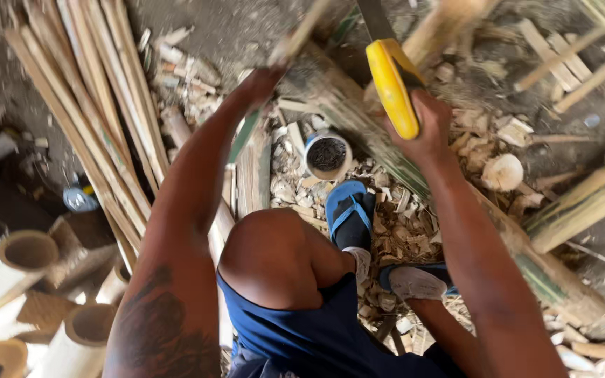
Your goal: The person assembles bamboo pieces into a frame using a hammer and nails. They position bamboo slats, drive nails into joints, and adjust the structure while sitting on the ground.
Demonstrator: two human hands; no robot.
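Two hands work a long green-and-tan bamboo pole (358,126) that lies slanting across the chip-strewn floor (400,231). The right hand (425,133) is clenched around the yellow plastic handle of a dark-bladed saw (392,84), blade set on the pole. The left hand (260,80) grips the pole's upper end to steady it. A foot in a blue sandal (348,210) rests just beside. Sawing well likely calls for a pinned pole and straight, even strokes.
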